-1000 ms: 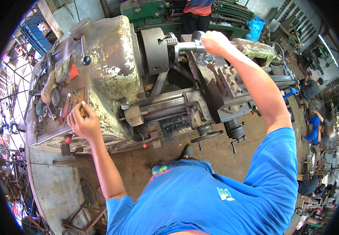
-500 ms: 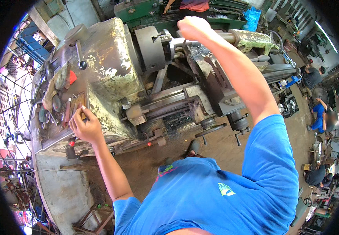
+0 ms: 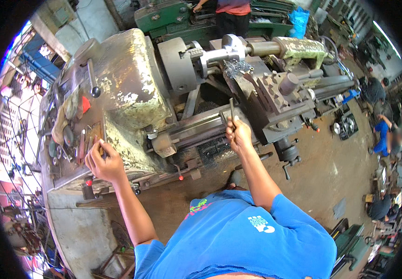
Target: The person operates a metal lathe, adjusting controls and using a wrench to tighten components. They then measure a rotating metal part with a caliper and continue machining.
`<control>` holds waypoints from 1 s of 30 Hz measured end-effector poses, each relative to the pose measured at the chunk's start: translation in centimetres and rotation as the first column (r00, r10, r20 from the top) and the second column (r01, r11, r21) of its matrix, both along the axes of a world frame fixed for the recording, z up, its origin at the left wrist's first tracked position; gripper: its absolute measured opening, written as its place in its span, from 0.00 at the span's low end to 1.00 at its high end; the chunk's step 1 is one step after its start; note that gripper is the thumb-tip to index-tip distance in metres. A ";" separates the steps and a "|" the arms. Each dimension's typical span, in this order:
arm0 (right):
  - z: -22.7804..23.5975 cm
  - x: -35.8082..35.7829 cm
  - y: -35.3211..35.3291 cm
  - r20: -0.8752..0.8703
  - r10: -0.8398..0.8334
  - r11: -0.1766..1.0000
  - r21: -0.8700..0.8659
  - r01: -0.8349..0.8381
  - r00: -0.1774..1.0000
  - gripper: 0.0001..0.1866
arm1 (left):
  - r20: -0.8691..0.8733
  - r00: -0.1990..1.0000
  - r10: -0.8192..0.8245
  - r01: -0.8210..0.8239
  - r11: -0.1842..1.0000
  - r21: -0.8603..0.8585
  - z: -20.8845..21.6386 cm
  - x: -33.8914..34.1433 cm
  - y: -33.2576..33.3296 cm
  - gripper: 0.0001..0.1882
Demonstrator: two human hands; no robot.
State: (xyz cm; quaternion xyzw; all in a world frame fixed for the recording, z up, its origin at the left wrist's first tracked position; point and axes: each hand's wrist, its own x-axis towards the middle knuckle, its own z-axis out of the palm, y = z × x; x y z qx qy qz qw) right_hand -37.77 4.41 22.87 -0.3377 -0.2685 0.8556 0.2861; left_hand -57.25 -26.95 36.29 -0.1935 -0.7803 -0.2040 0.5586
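Observation:
My right hand (image 3: 239, 136) is closed round a slim dark metal bar (image 3: 231, 108), which points up in front of the lathe carriage (image 3: 271, 122). Its exact kind is unclear. At the left, my left hand (image 3: 105, 162) has its fingers bent and pressed together beside the tool-strewn top of the headstock (image 3: 133, 79); anything in them is too small to name. A shiny stepped metal workpiece (image 3: 217, 55) sits between the grey chuck (image 3: 177, 67) and the tailstock (image 3: 298, 50).
Metal chips (image 3: 237, 68) lie behind the tool post (image 3: 282, 90). A lever with a black knob (image 3: 95, 91) stands on the headstock. Beyond, a person (image 3: 232, 18) is at a green machine (image 3: 164, 18). Other people work at the far right.
My right hand has come down and toward me from above the workpiece, now with the metal bar upright in it. My left hand has barely moved.

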 end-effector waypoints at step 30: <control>4.9 -6.7 4.1 -0.148 -0.308 0.929 0.168 0.331 0.940 0.14 | -0.037 0.999 0.007 -0.007 1.000 0.013 0.2 0.4 0.2 0.04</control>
